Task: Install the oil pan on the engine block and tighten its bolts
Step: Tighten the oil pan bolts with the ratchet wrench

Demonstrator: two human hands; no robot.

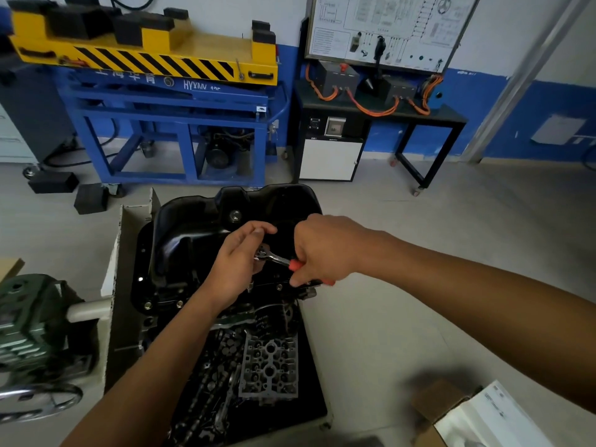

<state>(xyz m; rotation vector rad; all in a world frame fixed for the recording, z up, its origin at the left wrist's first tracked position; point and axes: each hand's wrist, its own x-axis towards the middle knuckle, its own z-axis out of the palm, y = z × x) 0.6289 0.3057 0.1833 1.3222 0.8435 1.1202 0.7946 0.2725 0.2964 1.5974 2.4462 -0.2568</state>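
The black oil pan (193,227) sits on top of the engine block (161,304), with bolts visible along its near flange. A ratchet wrench (274,258) with a chrome head and red handle stands over the pan's near right flange. My left hand (238,262) is closed around the ratchet head from above. My right hand (325,250) grips the red handle, thumb side down. The socket and the bolt under it are hidden by my left hand.
A cylinder head (269,372) and camshaft parts lie on a black tray in front of the block. A green machine (35,324) stands at the left, a cardboard box (477,417) at the lower right. A blue and yellow lift (167,101) and a black bench stand behind.
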